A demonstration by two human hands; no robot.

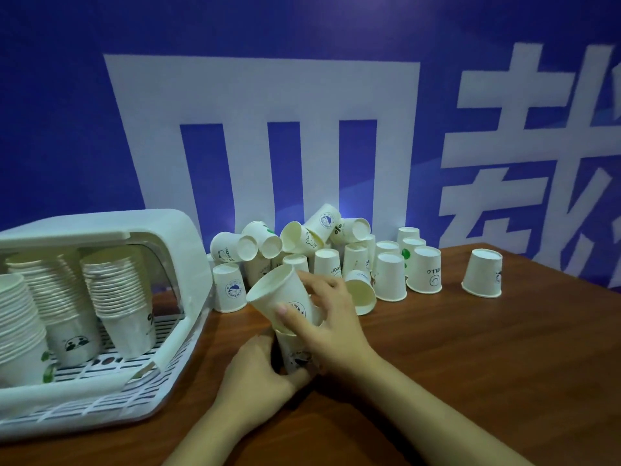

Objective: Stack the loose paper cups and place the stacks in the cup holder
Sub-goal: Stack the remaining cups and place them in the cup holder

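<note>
My right hand (331, 316) grips a white paper cup (279, 292), tilted with its open mouth toward the upper left, its base set into a second cup (295, 353) that my left hand (258, 376) holds upright on the table. Behind them a pile of loose paper cups (312, 245) lies against the wall, some upside down, some on their sides. The white cup holder (188, 264) stands at the left with its lid raised. Inside it are three tall stacks of cups (114, 290).
A single upside-down cup (483, 273) stands apart at the right on the brown wooden table (470, 364). A blue wall with large white characters (262, 92) closes the back. The holder's slatted tray (100, 395) reaches toward the front left.
</note>
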